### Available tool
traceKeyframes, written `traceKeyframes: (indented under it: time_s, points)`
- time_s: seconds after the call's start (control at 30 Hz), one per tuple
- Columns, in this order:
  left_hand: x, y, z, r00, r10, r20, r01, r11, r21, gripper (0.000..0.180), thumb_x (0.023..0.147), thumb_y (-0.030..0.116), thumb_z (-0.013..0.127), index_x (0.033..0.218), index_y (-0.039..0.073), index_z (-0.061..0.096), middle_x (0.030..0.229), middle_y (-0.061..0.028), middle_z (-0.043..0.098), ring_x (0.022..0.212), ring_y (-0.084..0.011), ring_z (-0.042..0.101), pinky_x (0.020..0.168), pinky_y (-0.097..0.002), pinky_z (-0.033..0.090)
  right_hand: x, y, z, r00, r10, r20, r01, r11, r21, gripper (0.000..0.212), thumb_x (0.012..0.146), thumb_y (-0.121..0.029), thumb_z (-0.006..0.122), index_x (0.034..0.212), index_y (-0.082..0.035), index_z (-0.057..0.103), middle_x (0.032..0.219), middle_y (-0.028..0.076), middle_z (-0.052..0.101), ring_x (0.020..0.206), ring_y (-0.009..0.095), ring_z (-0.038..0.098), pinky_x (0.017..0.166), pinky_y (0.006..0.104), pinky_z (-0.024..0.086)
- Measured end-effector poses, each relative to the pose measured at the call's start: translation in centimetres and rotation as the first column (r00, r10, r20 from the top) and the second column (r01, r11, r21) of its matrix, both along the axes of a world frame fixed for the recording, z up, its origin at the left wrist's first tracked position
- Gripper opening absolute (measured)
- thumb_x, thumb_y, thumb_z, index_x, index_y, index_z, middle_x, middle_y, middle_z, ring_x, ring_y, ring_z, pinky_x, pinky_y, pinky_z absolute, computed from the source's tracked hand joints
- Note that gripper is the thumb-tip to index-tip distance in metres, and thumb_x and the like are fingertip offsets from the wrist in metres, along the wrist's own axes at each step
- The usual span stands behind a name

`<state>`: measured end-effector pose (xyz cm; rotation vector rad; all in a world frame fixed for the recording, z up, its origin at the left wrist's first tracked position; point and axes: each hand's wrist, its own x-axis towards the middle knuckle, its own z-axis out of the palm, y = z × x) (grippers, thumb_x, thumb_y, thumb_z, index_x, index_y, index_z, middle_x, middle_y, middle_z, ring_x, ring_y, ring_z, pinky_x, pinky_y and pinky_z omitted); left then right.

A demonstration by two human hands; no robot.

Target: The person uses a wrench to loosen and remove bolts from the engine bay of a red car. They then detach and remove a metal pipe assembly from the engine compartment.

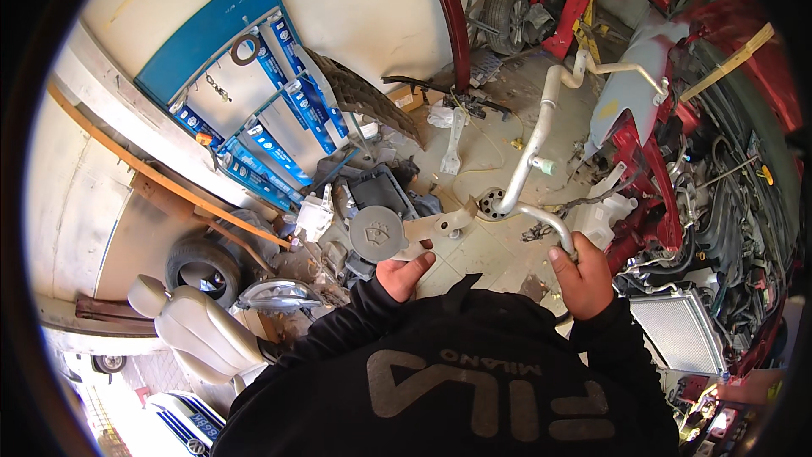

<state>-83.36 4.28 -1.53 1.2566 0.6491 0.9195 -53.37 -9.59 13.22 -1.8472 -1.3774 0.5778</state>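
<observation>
My left hand [404, 276] is closed round a washer-fluid filler neck [447, 222], a pale off-white plastic tube. Its round grey cap [377, 233] faces up beside my thumb. In my right hand [583, 278] is the lower end of a bent silver metal pipe [529, 152], gripped between thumb and fingers. The pipe rises away from me, curves at the top and bends to the right towards the car. A pale green cap [545, 167] sits on a short side stub. The two parts are held apart above the floor.
At right stands an opened-up car front with a radiator [677, 332] and red body panels [644, 190]. A blue-framed rack [279, 144] leans on the left wall. Tyres [201, 271], a beige car seat [199, 326], a headlight [277, 294] and loose parts crowd the left.
</observation>
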Motion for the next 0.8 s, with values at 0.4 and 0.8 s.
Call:
traceKeyframes:
  time_s: [0.4,0.8]
  points:
    - [-1.8,2.8,-1.5,0.998,-0.054,0.043,0.05,0.995,0.082,0.021,0.098,0.006,0.072,0.118,0.002,0.07,0.116,-0.0053,0.067,0.108,-0.0172,0.063,0.096,-0.0335,0.05,-3.4,1.6,-0.2,1.0,-0.028,0.014,0.028,1.0,-0.01,0.034,0.104,-0.027,0.069,0.093,0.002,0.055,0.069,0.02,0.058,0.061,0.034,0.057,0.06,0.0454,0.045]
    - [-2.8,4.4,-3.0,0.976,-0.111,0.185,0.136,0.983,-0.126,0.012,0.093,0.002,0.071,0.104,0.004,0.066,0.104,-0.0027,0.061,0.095,-0.0152,0.057,0.085,-0.0322,0.047,-6.7,-0.5,2.3,0.988,-0.126,0.094,0.123,0.992,0.036,0.03,0.102,-0.023,0.072,0.093,0.001,0.057,0.066,0.021,0.058,0.058,0.04,0.059,0.057,0.0457,0.045]
